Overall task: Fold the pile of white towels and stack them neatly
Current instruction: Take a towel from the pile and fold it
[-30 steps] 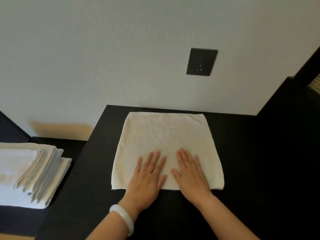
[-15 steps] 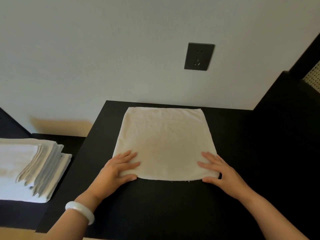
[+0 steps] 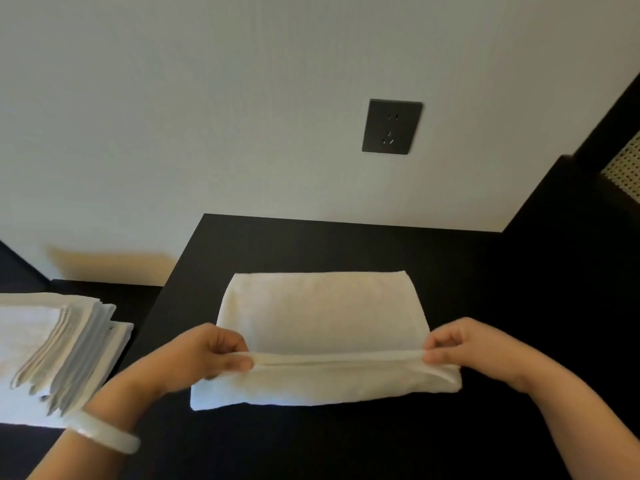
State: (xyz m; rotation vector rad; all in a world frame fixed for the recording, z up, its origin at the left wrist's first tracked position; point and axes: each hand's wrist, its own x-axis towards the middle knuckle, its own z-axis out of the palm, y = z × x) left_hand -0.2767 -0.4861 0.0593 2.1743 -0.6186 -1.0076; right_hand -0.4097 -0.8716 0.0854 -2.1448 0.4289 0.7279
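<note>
A white towel [image 3: 322, 313] lies on the black table [image 3: 346, 244] in front of me. Its near edge is lifted off the table and stretched taut between my hands, with the fabric below it hanging in a fold. My left hand [image 3: 204, 355] pinches the left corner of that raised edge. My right hand [image 3: 460, 348] pinches the right corner. A stack of folded white towels [image 3: 55, 351] sits on a lower dark surface to the left.
A white wall with a dark power socket [image 3: 391, 126] stands right behind the table. A taller black cabinet [image 3: 571, 271] borders the table on the right. My left wrist wears a pale bangle [image 3: 104, 434].
My hands slid from the middle of the flat towel out to its near corners, gripped them and lifted the near edge up and toward the far side.
</note>
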